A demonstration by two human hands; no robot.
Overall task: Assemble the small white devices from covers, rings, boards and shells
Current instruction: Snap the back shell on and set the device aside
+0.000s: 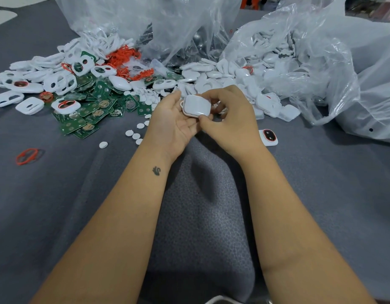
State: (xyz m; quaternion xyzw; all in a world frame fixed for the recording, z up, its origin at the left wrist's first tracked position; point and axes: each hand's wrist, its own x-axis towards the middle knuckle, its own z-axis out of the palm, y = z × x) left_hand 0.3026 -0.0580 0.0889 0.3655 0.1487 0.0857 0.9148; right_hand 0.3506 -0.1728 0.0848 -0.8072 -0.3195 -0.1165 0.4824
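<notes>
A small white device (196, 105) with a smooth rounded shell facing up sits between both hands above the grey cloth. My left hand (171, 123) cups it from below and the left, palm up, fingers curled under it. My right hand (229, 119) pinches its right edge with thumb and fingertips. A thin orange rim shows along the device's lower edge. Green boards (90, 113) lie heaped to the left, white covers (44, 82) with openings and orange rings (123, 57) behind them, and white shells (231, 77) spill from a bag at the right.
One finished device (268, 137) with an orange ring lies right of my right hand. Small white discs (132, 133) are scattered left of my left wrist. A loose orange ring (27, 156) lies far left. Clear plastic bags (321, 62) stand behind and at right.
</notes>
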